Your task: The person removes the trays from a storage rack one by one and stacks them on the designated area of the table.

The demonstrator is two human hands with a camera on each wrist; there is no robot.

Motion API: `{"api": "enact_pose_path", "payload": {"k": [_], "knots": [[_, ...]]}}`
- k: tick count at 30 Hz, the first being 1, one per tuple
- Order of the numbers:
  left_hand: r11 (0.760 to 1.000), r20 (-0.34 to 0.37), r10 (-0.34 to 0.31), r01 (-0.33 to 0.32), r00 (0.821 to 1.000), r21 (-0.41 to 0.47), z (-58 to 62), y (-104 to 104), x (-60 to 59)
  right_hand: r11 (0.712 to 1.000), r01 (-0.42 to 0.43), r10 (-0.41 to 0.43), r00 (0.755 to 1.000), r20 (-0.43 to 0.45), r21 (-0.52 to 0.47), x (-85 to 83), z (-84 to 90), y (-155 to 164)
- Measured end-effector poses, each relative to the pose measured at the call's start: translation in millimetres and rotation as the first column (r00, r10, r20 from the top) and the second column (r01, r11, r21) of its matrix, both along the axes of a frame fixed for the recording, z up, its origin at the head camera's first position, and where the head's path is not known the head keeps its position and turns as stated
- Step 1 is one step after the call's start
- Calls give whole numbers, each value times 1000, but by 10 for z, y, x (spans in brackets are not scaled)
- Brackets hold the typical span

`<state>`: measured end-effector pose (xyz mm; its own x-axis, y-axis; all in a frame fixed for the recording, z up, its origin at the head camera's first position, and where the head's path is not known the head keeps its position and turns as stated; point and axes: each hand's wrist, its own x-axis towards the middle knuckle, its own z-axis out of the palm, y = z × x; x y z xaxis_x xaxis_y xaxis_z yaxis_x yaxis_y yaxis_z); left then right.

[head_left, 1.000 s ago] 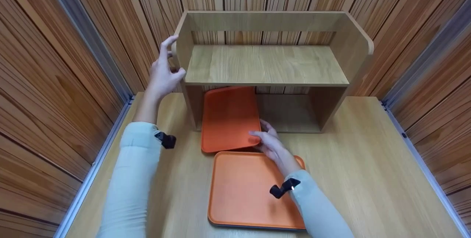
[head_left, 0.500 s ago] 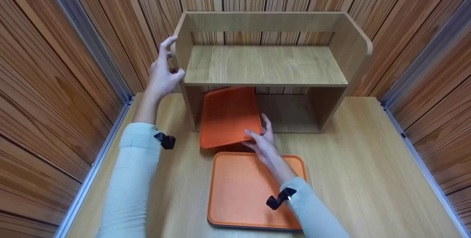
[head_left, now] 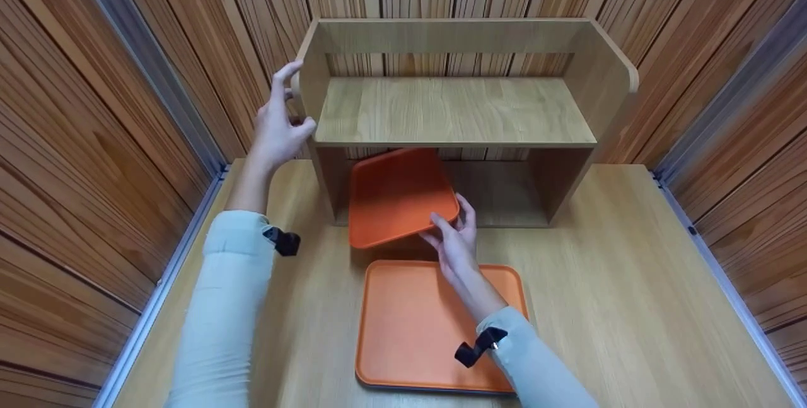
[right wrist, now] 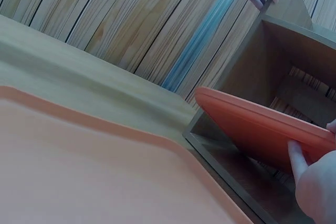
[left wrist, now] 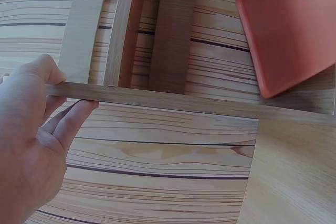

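1. Head view: two orange trays. The right hand (head_left: 455, 241) pinches the raised tray (head_left: 400, 197) half inside the wooden shelf (head_left: 454, 111); the flat tray (head_left: 416, 326) lies nearer on the table (head_left: 630, 282). The left hand (head_left: 277, 127), fingers spread, grips the shelf's left panel.
2. Left wrist view: thumb and fingers (left wrist: 73, 121) clasp the panel edge.
3. Right wrist view: fingertips (right wrist: 296, 163) pinch the raised tray's edge.

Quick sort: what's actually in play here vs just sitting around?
In play:
- right hand, gripping the near corner of the tilted orange tray, which is partly inside the lower bay
- left hand, holding the left side panel of the wooden shelf

Sitting around:
- second orange tray, flat on the table, untouched
- slatted wood walls
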<state>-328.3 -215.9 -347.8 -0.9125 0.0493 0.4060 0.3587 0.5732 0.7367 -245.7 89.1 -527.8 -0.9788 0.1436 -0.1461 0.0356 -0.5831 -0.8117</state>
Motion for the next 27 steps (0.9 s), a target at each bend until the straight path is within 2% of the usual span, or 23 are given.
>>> {"api": "enact_pose_path", "payload": {"k": [5, 14, 27], "knots": [[1000, -12, -1, 1, 1000, -3, 4, -14, -6, 1000, 20, -20, 1000, 2, -18, -7, 2, 2], [1000, 17, 14, -14, 1000, 1, 8, -18, 14, 998, 50, -48, 998, 26, -44, 1, 51, 56], [1000, 10, 4, -4, 1000, -2, 1, -5, -6, 996, 49, -49, 999, 6, -75, 41, 130, 228]]}}
